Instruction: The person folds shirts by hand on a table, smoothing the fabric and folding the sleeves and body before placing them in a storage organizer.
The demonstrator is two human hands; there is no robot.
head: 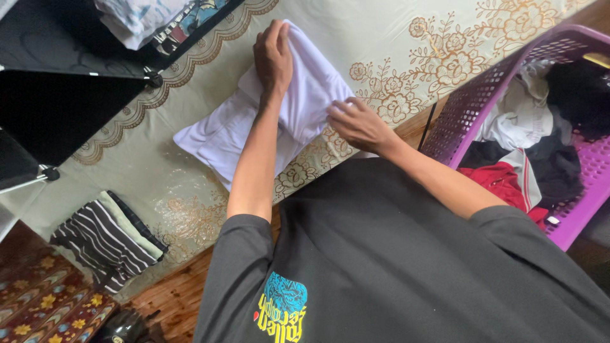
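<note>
**Both hands on the white garment**

Your left hand presses flat on the far end of the folded white garment, which lies on the cream floral cloth. Your right hand pinches its near edge. The purple laundry basket sits right; striped folded clothes lie left.

A cream cloth with gold floral print covers the surface, bearing a folded white garment beneath both hands and a striped folded stack well left of them.
</note>
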